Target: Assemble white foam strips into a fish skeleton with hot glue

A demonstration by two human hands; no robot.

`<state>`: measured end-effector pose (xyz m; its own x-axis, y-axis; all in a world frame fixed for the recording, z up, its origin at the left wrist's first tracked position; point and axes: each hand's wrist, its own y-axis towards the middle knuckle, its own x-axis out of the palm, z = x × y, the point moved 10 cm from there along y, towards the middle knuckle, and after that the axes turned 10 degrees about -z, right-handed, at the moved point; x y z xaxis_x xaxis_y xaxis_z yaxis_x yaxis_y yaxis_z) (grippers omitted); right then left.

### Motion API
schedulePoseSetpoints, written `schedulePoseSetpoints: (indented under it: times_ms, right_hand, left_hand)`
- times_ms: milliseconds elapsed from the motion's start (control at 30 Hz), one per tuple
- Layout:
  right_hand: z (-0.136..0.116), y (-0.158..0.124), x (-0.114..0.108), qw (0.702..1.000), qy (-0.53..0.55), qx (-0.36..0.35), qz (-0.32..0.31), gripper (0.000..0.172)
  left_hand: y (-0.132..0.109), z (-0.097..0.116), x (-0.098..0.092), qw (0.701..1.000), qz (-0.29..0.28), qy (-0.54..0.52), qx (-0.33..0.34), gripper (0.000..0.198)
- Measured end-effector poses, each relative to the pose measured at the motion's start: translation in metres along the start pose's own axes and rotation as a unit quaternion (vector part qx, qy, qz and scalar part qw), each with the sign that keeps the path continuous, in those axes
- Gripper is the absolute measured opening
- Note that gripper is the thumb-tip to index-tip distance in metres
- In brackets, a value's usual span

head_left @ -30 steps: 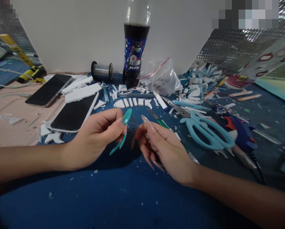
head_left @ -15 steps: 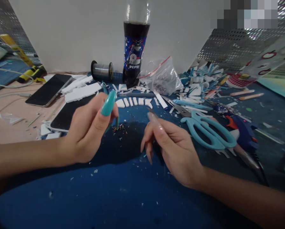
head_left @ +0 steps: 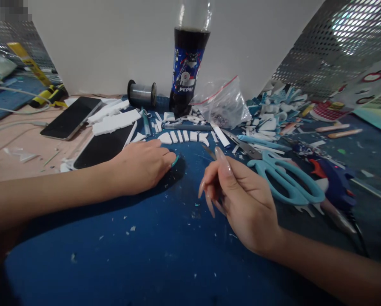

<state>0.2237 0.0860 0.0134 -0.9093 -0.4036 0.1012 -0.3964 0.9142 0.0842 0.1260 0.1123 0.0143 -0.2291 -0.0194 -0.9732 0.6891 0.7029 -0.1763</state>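
Observation:
My left hand (head_left: 142,168) lies palm down on the blue mat (head_left: 165,255), its fingers curled under. A teal nail tip shows at its right end; whatever the fingers pinch, if anything, is hidden beneath them. My right hand (head_left: 244,199) is raised to the right of it, thumb and forefinger pinched on a thin pointed metal tool (head_left: 210,153). The tool's tip points up and left, toward a row of small white cut pieces (head_left: 184,136). Most of the tool is hidden in the hand. Tiny scraps dot the mat between both hands.
Light-blue scissors (head_left: 286,178) and a dark-blue glue gun (head_left: 332,182) lie at the right. Behind stand a Pepsi bottle (head_left: 189,63), a wire spool (head_left: 142,94) and a clear zip bag (head_left: 224,104). Left are phones (head_left: 71,117) and white foam strips (head_left: 115,123). Blue-white scraps (head_left: 273,106) are heaped behind.
My left hand has turned palm down and lowered to the mat, over the small coloured bits, from a raised pinch. The right hand keeps its pinch. The view has shifted slightly left.

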Motion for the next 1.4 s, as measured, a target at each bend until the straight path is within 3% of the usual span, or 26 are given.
schedulePoseSetpoints:
  times_ms: [100, 267, 400, 633, 767, 933, 1167, 1233, 1300, 1367, 1400]
  right_hand:
    - [0.01, -0.001, 0.004, 0.998, 0.045, 0.047, -0.003, 0.035]
    - [0.024, -0.002, 0.01, 0.99, 0.097, 0.098, -0.023, 0.033]
    - [0.027, -0.001, 0.014, 0.988, 0.105, 0.104, -0.047, 0.033]
    - [0.029, -0.002, 0.013, 0.987, 0.099, 0.118, -0.041, 0.035]
    - [0.03, -0.003, 0.011, 0.988, 0.092, 0.119, -0.034, 0.035]
    - [0.028, -0.001, 0.008, 0.99, 0.097, 0.104, -0.023, 0.035]
    - [0.031, 0.002, 0.006, 0.987, 0.105, 0.112, -0.036, 0.036]
    - [0.031, 0.002, 0.006, 0.988, 0.102, 0.112, -0.034, 0.035]
    - [0.028, 0.001, 0.006, 0.99, 0.085, 0.104, -0.03, 0.035]
    - [0.019, -0.001, 0.004, 0.996, 0.032, 0.077, -0.013, 0.036]
    - [0.01, -0.003, 0.003, 0.999, -0.013, 0.052, -0.006, 0.036]
  left_hand:
    - [0.0, 0.002, -0.001, 1.0, 0.012, 0.016, 0.014, 0.027]
    - [-0.007, 0.004, -0.012, 0.996, 0.078, 0.043, 0.004, 0.028]
    - [-0.008, 0.002, -0.012, 0.995, 0.067, 0.059, -0.032, 0.034]
    - [-0.003, 0.009, -0.003, 0.999, 0.012, 0.035, -0.004, 0.018]
    - [-0.006, 0.01, -0.006, 0.999, 0.031, 0.036, 0.003, 0.02]
    - [-0.015, 0.005, -0.018, 0.991, 0.116, 0.06, -0.025, 0.026]
    - [-0.018, 0.004, -0.02, 0.992, 0.119, 0.042, -0.019, 0.032]
    - [-0.019, -0.001, -0.021, 0.993, 0.115, -0.011, -0.032, 0.028]
    - [-0.02, -0.009, -0.017, 0.985, 0.095, -0.132, -0.055, 0.023]
    - [-0.021, -0.013, -0.009, 0.945, 0.066, -0.312, -0.066, 0.026]
    - [-0.021, -0.011, -0.004, 0.909, 0.054, -0.41, -0.059, 0.03]
